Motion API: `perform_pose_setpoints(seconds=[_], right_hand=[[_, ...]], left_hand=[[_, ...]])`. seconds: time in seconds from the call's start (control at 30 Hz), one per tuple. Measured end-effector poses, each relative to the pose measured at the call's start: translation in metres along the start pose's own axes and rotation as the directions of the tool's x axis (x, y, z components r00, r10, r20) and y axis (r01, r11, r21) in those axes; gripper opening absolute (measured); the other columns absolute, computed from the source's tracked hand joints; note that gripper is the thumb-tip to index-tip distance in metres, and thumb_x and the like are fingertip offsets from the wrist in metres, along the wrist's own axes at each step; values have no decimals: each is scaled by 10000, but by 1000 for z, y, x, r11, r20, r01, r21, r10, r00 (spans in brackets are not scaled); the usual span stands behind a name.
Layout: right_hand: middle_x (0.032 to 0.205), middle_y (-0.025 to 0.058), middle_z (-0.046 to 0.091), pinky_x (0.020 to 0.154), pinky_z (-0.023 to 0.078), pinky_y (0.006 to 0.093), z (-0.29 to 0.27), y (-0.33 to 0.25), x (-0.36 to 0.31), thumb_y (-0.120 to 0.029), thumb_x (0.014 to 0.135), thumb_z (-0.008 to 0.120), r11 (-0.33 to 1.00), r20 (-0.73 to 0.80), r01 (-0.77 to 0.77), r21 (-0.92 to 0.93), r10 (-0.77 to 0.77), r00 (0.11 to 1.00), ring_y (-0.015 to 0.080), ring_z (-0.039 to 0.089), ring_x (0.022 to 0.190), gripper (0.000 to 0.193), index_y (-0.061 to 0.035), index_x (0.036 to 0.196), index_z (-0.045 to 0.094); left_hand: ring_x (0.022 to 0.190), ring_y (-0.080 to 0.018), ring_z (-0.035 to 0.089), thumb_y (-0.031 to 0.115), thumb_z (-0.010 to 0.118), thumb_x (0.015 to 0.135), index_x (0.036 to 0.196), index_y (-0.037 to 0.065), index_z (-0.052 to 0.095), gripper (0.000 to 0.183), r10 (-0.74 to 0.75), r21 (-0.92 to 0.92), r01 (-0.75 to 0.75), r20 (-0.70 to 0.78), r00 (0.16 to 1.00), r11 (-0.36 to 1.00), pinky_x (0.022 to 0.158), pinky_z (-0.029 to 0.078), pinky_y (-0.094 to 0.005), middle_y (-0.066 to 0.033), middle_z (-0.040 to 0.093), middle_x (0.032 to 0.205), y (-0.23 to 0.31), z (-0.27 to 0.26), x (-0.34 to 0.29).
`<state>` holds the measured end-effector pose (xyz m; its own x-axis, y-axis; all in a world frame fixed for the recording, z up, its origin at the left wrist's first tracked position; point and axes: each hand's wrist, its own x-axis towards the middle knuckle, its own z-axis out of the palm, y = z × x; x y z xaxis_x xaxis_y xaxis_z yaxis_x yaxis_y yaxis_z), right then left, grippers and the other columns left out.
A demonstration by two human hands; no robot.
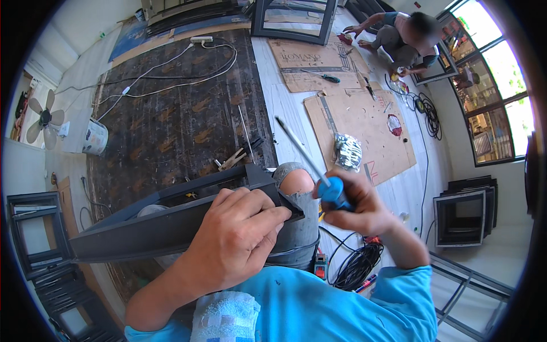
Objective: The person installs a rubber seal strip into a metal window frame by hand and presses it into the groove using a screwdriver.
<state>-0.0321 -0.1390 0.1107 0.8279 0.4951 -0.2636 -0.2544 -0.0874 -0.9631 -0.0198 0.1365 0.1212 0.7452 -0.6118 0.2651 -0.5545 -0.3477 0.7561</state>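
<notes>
Firmly, the left hand (pixel 242 233) grips the right end of a long dark grey metal frame (pixel 142 235), fingers curled over its upper edge. Just right of it, the right hand (pixel 362 199) is closed around a screwdriver with a bright blue handle and a long steel shaft (pixel 332 190), the tip pointing far and left, apart from the frame. The frame lies across the person's legs, by a knee showing through torn grey trousers (pixel 296 228). Near right sits a coil of black cable (pixel 356 268). Farther right, a clear plastic bag of small parts (pixel 347 153) rests on a flat brown cardboard sheet (pixel 379 137); far right, a co-worker (pixel 399 43) crouches. Left stands a white plastic bucket (pixel 95 137), near a grey-bladed fan (pixel 45 118)
</notes>
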Motion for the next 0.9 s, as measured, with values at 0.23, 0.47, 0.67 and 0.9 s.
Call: perform_pose_setpoints(seconds=[0.23, 0.47, 0.67, 0.9], right_hand=[[1070, 123, 716, 865, 528, 346, 35, 67, 25, -34, 813, 780, 832, -175, 529, -166, -553, 815, 235, 695, 977, 290, 7, 1089, 701], [1050, 141, 699, 823, 533, 370, 25, 71, 38, -74, 801, 786, 700, -8, 683, -210, -700, 715, 278, 691, 939, 304, 12, 1070, 674], [1051, 136, 690, 828, 531, 374, 38, 83, 39, -79, 819, 779, 704, -184, 688, -173, -710, 680, 285, 684, 961, 276, 4, 1060, 675], [983, 154, 709, 819, 541, 361, 34, 72, 38, -64, 776, 800, 694, -130, 681, -234, -716, 686, 263, 710, 896, 247, -5, 992, 696]], left_hand=[[766, -245, 590, 24, 690, 863, 980, 39, 748, 131, -46, 51, 45, 19, 999, 998, 751, 420, -386, -60, 629, 807, 4, -1, 3], [849, -260, 597, 19, 714, 826, 1059, 44, 709, 234, 24, 131, -31, 55, 998, 991, 802, 423, -408, -60, 605, 879, 7, 2, -1], [786, -252, 600, 6, 727, 818, 975, 34, 756, 162, 21, 164, -26, 29, 999, 986, 757, 425, -390, -62, 664, 857, 6, 4, 5], [913, -242, 629, 25, 723, 823, 1066, 47, 732, 244, 56, 194, -69, 67, 996, 979, 829, 422, -404, -51, 657, 928, 6, 2, -2]])
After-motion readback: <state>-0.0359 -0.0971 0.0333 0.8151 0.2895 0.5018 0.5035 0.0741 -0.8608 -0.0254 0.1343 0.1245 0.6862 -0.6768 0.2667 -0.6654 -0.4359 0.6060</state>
